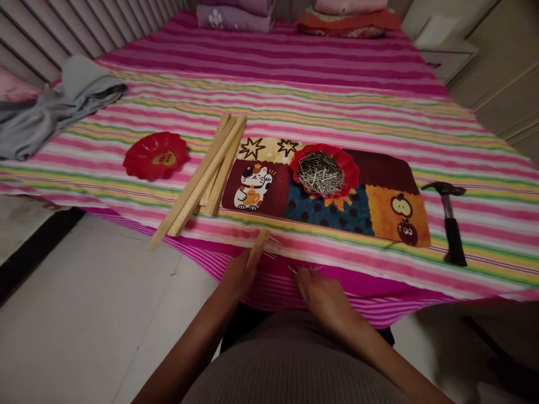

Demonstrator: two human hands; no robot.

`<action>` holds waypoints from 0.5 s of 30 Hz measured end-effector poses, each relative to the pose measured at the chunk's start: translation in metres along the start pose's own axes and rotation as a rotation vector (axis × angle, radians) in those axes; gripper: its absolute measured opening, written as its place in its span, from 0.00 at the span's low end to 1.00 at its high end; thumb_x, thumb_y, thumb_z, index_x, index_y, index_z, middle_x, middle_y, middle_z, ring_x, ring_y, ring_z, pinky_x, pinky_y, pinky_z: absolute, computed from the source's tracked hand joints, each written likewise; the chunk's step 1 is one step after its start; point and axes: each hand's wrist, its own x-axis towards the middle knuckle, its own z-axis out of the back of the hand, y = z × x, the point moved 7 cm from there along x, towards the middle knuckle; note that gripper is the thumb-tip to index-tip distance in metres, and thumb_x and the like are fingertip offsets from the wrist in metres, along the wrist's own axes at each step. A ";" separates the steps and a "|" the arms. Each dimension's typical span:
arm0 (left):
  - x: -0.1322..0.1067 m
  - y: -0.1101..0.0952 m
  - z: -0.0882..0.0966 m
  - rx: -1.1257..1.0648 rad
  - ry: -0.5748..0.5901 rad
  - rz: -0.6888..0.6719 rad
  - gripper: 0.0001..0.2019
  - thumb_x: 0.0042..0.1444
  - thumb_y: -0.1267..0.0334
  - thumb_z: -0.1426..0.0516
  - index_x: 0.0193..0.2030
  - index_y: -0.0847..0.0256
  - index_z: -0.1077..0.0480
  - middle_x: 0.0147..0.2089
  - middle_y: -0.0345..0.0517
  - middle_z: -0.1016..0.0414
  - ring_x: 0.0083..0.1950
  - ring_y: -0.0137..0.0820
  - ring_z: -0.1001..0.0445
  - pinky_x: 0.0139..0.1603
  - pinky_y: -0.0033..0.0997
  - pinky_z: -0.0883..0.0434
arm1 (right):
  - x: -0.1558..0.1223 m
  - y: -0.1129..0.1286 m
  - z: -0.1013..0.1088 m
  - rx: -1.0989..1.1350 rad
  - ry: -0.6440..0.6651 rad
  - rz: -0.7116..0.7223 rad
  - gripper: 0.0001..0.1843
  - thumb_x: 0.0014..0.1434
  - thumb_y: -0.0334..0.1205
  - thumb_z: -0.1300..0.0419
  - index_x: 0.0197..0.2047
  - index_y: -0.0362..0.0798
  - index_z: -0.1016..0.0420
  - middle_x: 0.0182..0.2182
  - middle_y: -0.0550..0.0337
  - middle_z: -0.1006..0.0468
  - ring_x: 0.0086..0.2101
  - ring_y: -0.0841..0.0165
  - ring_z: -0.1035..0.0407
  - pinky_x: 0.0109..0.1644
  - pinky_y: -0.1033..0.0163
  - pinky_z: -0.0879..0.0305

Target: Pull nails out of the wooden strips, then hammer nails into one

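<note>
Near the bed's front edge, my left hand (239, 273) is closed around a short-looking wooden strip (257, 248), which I see nearly end-on. Thin nails (272, 241) stick out from the strip's right side. To the right, my right hand (316, 290) is closed on a small bunch of nails (306, 268), their ends showing past the fingers. A red scalloped dish (352, 175) filled with loose nails (320, 173) sits on a patterned mat (273, 210) beyond both hands. Several wooden strips (202, 174) lie in a crossed pile left of the mat.
A hammer (453, 235) lies right of the mat. Another red dish (137, 154) stands left of the strips. Grey clothing (76, 92) rests at the far left of the striped bedspread (177, 101). Folded bedding (236, 17) is stacked at the back.
</note>
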 end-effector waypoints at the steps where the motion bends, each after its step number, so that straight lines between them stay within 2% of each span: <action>1: -0.001 -0.002 -0.001 0.000 0.017 -0.006 0.25 0.62 0.44 0.58 0.38 0.59 0.27 0.26 0.45 0.28 0.31 0.36 0.28 0.34 0.32 0.34 | 0.000 -0.003 0.000 0.008 -0.019 -0.022 0.14 0.67 0.34 0.53 0.48 0.42 0.29 0.40 0.47 0.21 0.36 0.59 0.24 0.32 0.62 0.37; 6: -0.008 -0.011 -0.013 0.074 0.063 -0.064 0.22 0.62 0.49 0.57 0.43 0.60 0.26 0.33 0.48 0.25 0.37 0.39 0.26 0.40 0.36 0.33 | 0.005 0.015 0.012 0.123 -0.122 0.084 0.18 0.68 0.41 0.53 0.56 0.42 0.33 0.47 0.45 0.23 0.42 0.59 0.26 0.40 0.60 0.33; 10: -0.011 -0.008 -0.019 0.114 0.076 -0.025 0.26 0.63 0.45 0.59 0.39 0.62 0.28 0.34 0.51 0.24 0.37 0.40 0.26 0.39 0.37 0.32 | 0.011 0.024 0.011 0.126 -0.073 0.064 0.17 0.69 0.42 0.55 0.51 0.42 0.31 0.44 0.45 0.22 0.41 0.58 0.25 0.41 0.59 0.33; 12: -0.010 -0.008 -0.021 0.138 0.088 -0.028 0.27 0.63 0.44 0.60 0.39 0.62 0.28 0.33 0.50 0.24 0.36 0.40 0.26 0.38 0.36 0.32 | 0.016 0.027 0.005 0.076 -0.031 0.050 0.16 0.69 0.39 0.56 0.47 0.43 0.29 0.41 0.46 0.21 0.39 0.57 0.24 0.39 0.59 0.33; 15: -0.008 -0.015 -0.025 0.122 0.105 -0.089 0.24 0.63 0.45 0.59 0.41 0.60 0.29 0.36 0.49 0.23 0.39 0.40 0.25 0.41 0.37 0.32 | 0.024 0.032 -0.003 0.031 0.009 0.071 0.16 0.67 0.31 0.57 0.48 0.42 0.30 0.40 0.44 0.21 0.38 0.57 0.24 0.38 0.59 0.34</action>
